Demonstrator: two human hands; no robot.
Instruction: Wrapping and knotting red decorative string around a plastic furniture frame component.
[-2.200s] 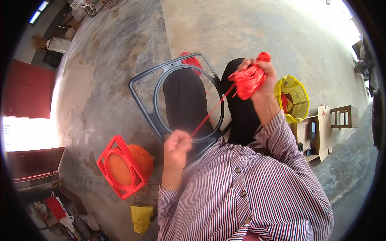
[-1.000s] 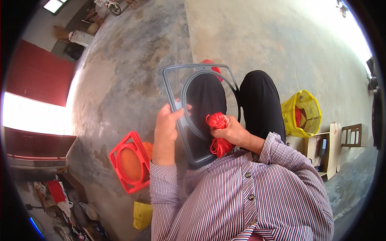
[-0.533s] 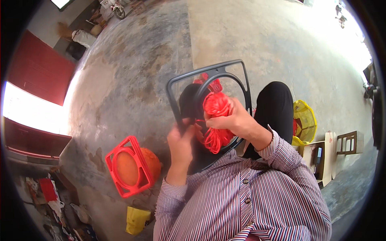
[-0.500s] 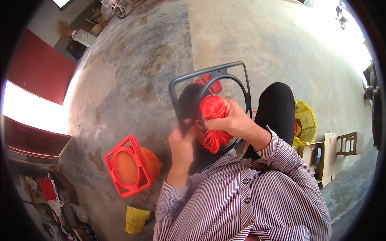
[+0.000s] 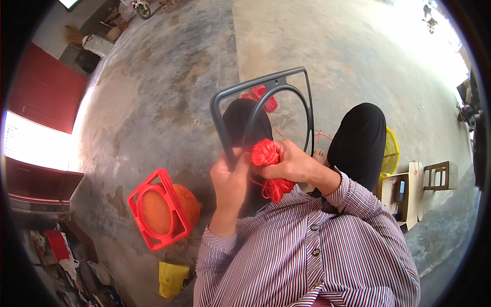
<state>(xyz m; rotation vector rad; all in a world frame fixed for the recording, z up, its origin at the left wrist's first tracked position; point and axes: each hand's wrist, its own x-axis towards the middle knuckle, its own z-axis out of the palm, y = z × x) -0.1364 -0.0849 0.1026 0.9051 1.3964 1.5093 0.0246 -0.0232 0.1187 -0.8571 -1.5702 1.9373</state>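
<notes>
A dark grey, square plastic frame [image 5: 219, 122] with a large ring inside it is tilted up over my lap. At its lower left side, my left hand [image 5: 228, 184] is closed around the bar, thumb on the near side. My right hand [image 5: 296, 162] grips a bundle of red plastic cord [image 5: 265, 152] just in front of the ring, with loops hanging below the fingers. Where the cord meets the frame is hidden behind my hands. Beyond the frame, another red bundle [image 5: 266, 101] lies on the floor.
To the left, a red square frame [image 5: 174, 239] leans against an orange rounded object [image 5: 187, 205]. Near it stands a yellow bag [image 5: 173, 280]. On my right are a yellow basket [image 5: 392, 153], an opened cardboard box [image 5: 412, 197] and a small wooden stool [image 5: 450, 175].
My right hand has drawn the red cord bundle slightly down toward my body. The grey frame has shifted a little up and left in the view, while my left hand keeps hold of it.
</notes>
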